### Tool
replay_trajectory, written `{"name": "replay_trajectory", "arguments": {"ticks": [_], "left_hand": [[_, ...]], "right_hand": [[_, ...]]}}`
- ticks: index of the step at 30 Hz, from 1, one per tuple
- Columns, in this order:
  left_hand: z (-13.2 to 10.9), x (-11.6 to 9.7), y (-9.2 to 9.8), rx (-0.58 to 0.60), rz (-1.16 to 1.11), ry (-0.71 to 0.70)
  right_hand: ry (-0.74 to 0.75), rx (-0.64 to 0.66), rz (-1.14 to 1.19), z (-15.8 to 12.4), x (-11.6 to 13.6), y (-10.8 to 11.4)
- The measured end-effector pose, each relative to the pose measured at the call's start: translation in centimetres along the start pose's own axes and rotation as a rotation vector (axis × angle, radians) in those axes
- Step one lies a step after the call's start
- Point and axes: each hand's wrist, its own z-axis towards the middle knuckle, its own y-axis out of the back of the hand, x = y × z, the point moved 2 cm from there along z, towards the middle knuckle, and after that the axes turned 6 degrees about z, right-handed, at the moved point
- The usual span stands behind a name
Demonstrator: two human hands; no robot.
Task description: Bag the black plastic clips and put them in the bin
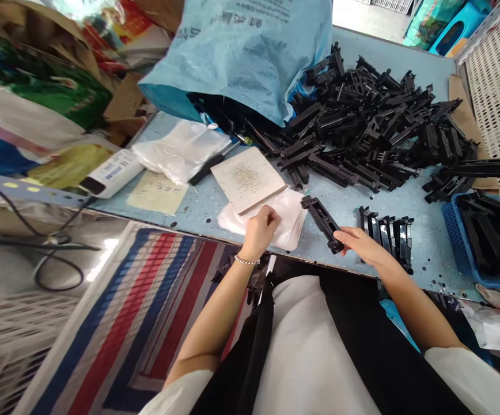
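Observation:
My right hand (356,241) grips the near end of a long black plastic part (322,222), which is tilted over the table's front. My left hand (262,226), a beaded bracelet at its wrist, has its fingers curled together above a stack of thin clear plastic bags (291,216). Whether those fingers pinch a bag or anything else is too small to make out. A square board (249,177) with a speckled middle rests partly on the bags. Right of my right hand, several similar black parts (388,233) lie side by side.
A big heap of black parts (375,127) covers the back right of the blue table (431,253). A blue sack (250,57) lies open behind the board. At right stands a blue basket (461,242) of parts. A striped woven bag (146,311) is below the table's left edge.

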Motion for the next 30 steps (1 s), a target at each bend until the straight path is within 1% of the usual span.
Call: {"name": "replay_trajectory", "arguments": {"ticks": [1,2,3,4,5,8,9,10,11,13,16,18,20,21,22,24,26,27,28,29,30], "left_hand": [[0.0,0.1,-0.1,0.016,0.012,0.005],[0.1,0.3,0.0,0.022,0.024,0.007],[0.1,0.5,0.2,0.018,0.042,-0.006],[0.1,0.8,0.6,0.003,0.069,-0.043],[0.1,1.2,1.1,-0.025,0.108,-0.102],[-0.3,2.0,3.0,-0.107,0.271,-0.331],[-0.5,2.1,3.5,-0.108,0.323,-0.393],[-0.7,2.1,3.8,-0.096,0.357,-0.439],[-0.9,1.9,4.0,-0.077,0.368,-0.476],[-1.4,1.1,3.9,-0.042,0.333,-0.533],[-3.1,-1.0,2.9,0.009,0.217,-0.631],[-5.1,-2.6,1.9,0.078,0.123,-0.732],[-7.2,-3.9,0.9,0.144,0.028,-0.823],[-8.1,-4.3,0.5,0.168,-0.01,-0.849],[-8.7,-4.6,0.2,0.183,-0.032,-0.857],[-9.5,-4.7,-0.4,0.188,-0.004,-0.838],[-9.7,-4.6,-0.5,0.142,0.117,-0.811],[-9.8,-4.5,-0.2,0.096,0.185,-0.806],[-9.9,-4.4,0.3,0.045,0.236,-0.803],[-10.2,-4.4,1.3,0.0,0.259,-0.793],[-10.6,-4.2,2.5,-0.028,0.254,-0.768]], "right_hand": [[0.01,0.09,0.185,0.2,0.0,-0.8],[0.014,0.152,0.301,0.3,0.1,-1.8],[0.011,0.182,0.332,0.4,0.1,-2.6],[0.002,0.178,0.284,0.4,0.2,-3.3],[-0.003,0.138,0.176,0.3,0.3,-3.8],[0.023,-0.031,-0.233,-0.1,0.9,-3.9],[0.036,-0.055,-0.307,-0.2,1.1,-3.7],[0.047,-0.053,-0.321,-0.2,1.2,-3.6],[0.052,-0.03,-0.282,-0.1,1.2,-3.6],[0.04,0.044,-0.114,0.6,0.9,-4.0],[-0.033,0.128,0.218,2.4,-0.1,-5.3],[-0.053,0.119,0.455,3.6,-0.6,-6.2],[-0.035,0.08,0.622,4.0,-0.8,-6.8],[-0.017,0.053,0.644,4.0,-0.8,-7.0],[0.011,0.015,0.612,3.7,-0.6,-7.1],[0.091,-0.078,0.438,2.6,0.0,-7.2],[0.198,-0.151,0.257,1.3,0.8,-7.1],[0.241,-0.145,0.206,0.8,1.1,-7.2],[0.266,-0.106,0.198,0.3,1.4,-7.3],[0.28,-0.037,0.212,0.0,1.6,-7.5],[0.287,0.04,0.232,-0.4,1.8,-7.8]]}}
